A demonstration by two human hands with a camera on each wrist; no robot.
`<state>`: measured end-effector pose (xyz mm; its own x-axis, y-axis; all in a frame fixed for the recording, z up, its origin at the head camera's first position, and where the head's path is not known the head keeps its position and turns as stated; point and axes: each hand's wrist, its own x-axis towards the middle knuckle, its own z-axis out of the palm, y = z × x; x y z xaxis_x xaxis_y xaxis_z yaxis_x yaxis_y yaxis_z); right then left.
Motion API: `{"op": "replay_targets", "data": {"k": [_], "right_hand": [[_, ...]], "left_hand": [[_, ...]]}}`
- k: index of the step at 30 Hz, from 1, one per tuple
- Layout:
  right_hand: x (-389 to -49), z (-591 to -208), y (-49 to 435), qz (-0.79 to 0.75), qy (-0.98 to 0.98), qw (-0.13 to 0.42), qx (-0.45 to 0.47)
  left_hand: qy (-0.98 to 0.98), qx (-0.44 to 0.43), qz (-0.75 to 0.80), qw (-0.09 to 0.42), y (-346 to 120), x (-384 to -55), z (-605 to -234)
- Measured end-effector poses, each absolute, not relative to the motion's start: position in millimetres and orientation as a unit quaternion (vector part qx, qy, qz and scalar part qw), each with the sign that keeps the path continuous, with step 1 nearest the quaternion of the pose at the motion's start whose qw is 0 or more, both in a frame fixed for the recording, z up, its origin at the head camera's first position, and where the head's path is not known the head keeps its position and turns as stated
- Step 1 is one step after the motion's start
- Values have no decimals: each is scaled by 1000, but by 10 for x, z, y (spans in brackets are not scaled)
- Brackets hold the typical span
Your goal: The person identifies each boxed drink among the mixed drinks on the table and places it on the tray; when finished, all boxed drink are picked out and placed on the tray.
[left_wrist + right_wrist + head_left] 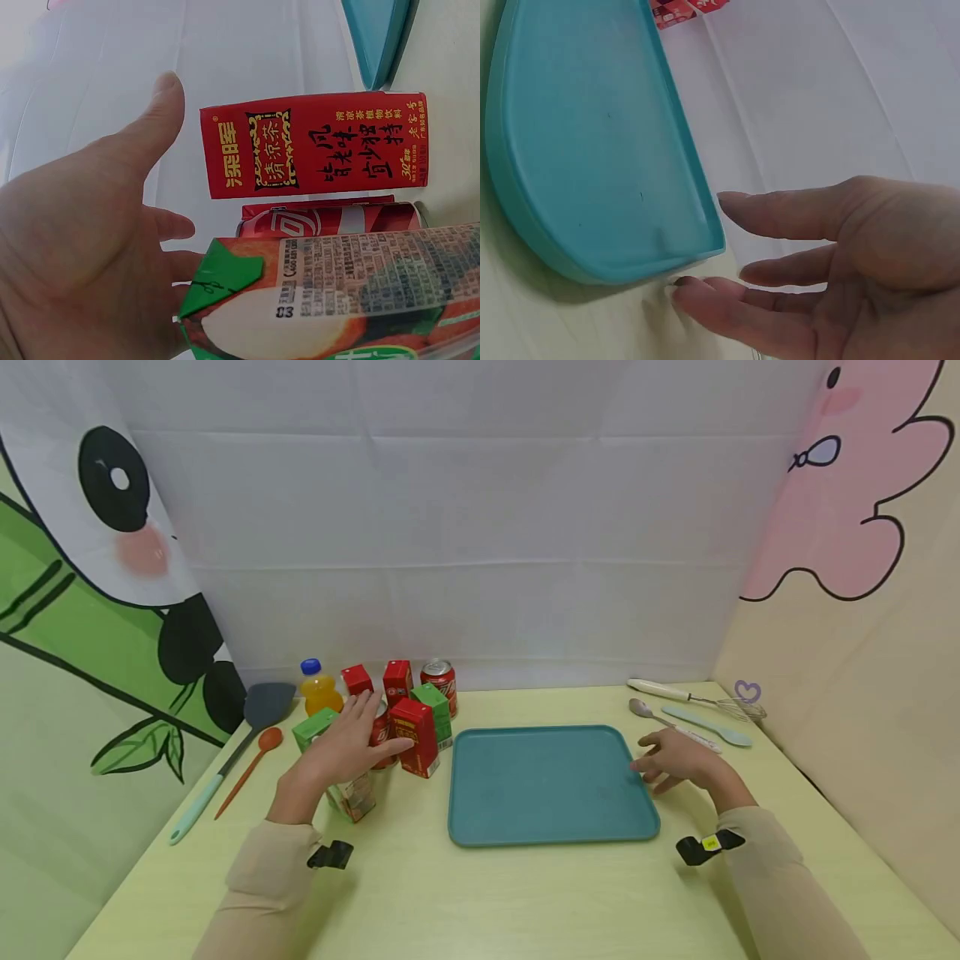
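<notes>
My left hand [341, 752] hovers over a cluster of drinks at the left, fingers spread and thumb out towards a red drink carton [417, 739]. In the left wrist view the palm [75, 240] holds nothing. A green-topped juice carton [270, 307] stands close to its fingers, partly hiding a red can [360, 220]. Whether the fingertips touch anything cannot be made out. At the right edge of the teal tray [551, 785], my right hand [682, 760] hangs with loosely bent fingers. The right wrist view shows this hand [855, 270] holding nothing, beside the tray's corner [697, 247].
Behind the left hand stand an orange juice bottle [321, 692], more red and green cartons and a cola can [439, 685]. A spatula [262, 706] and an orange spoon [251, 768] lie far left. A whisk [660, 690], a spoon [652, 712] and a pale-green utensil [705, 722] lie right.
</notes>
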<state>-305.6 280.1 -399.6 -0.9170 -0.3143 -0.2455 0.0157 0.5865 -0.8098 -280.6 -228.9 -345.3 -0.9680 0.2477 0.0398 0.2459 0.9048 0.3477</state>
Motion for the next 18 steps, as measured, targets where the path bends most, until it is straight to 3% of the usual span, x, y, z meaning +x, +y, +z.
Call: {"op": "replay_targets", "data": {"k": [10,18], "right_hand": [[-3011,-4050,2866,-457,851,247,-75],[-3007,-4102,2905,-476,839,253,-70]], "left_hand": [[975,124,183,1,-2302,-2826,-3476],[966,140,218,-3,-2287,-2857,-3495]]}}
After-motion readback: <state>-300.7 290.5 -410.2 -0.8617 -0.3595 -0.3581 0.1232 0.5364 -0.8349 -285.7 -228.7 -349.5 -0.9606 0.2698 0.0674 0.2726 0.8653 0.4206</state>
